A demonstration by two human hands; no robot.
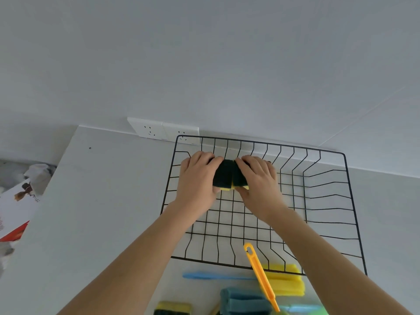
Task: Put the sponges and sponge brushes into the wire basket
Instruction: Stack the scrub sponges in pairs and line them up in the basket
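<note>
While both hands grip, left hand (200,178) and right hand (259,178) fingers clamp two sponges (223,175) inside wire basket (350,201).

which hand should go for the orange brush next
Right, probably. The orange brush lies over the wire basket's near rim, under the right forearm; the right hand would have less to cross than the left hand.

No words, brands or numbers can be read anywhere here. The only printed thing is a white and red box (16,208) at the left edge, beside the worktop (102,201); it bears a small brown picture and lines of red print, all too blurred and small to make out. The sponges, brushes and basket show no lettering.
</note>
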